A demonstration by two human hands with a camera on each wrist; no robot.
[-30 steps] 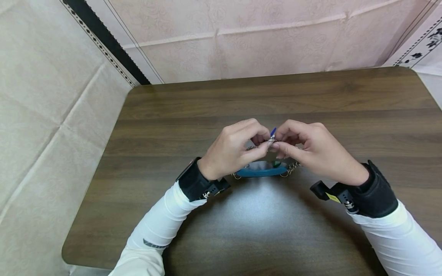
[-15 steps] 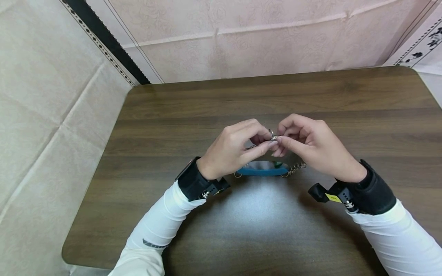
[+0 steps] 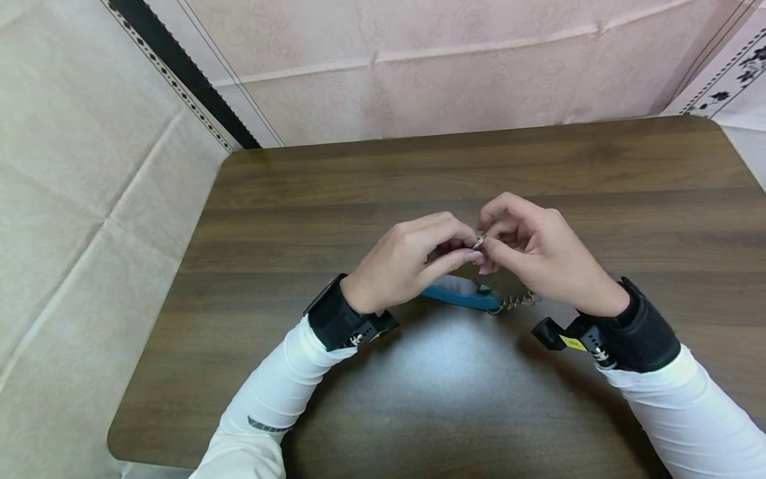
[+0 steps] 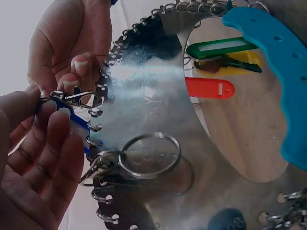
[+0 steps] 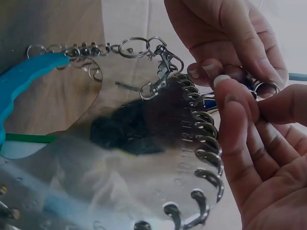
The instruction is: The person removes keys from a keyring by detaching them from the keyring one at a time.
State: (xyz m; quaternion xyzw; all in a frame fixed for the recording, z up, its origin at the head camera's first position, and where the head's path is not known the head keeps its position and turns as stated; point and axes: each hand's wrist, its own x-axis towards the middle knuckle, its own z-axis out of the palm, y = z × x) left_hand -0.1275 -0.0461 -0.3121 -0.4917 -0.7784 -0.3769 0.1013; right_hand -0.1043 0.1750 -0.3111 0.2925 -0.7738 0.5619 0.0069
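Note:
Beyond the plate edge, my left hand (image 3: 413, 259) and right hand (image 3: 544, 249) meet with fingertips almost touching. Both pinch a small metal key ring (image 3: 479, 243), partly covered by fingers. A blue key tag (image 4: 78, 120) shows in the left wrist view, behind my left fingers and partly hidden by the plate. Beneath the hands is a shiny metal key-holder plate (image 4: 144, 110), numbered along an edge lined with metal loops. Its turquoise handle (image 3: 461, 297) faces me, the left end covered by my left hand. A larger ring on a clasp (image 4: 103, 163) hangs at the plate edge.
Through the handle opening I see a green key tag (image 4: 218, 46), a red key tag (image 4: 211, 88) and a yellow tag (image 4: 255, 58) with a dark key. A metal chain (image 3: 519, 303) trails from the handle. The wooden table (image 3: 335, 179) lies under everything, with cloth-covered walls behind.
The blue tip that stood above the fingertips is out of sight in the head view. My right hand has risen slightly, and the handle has tilted, its right end coming nearer me.

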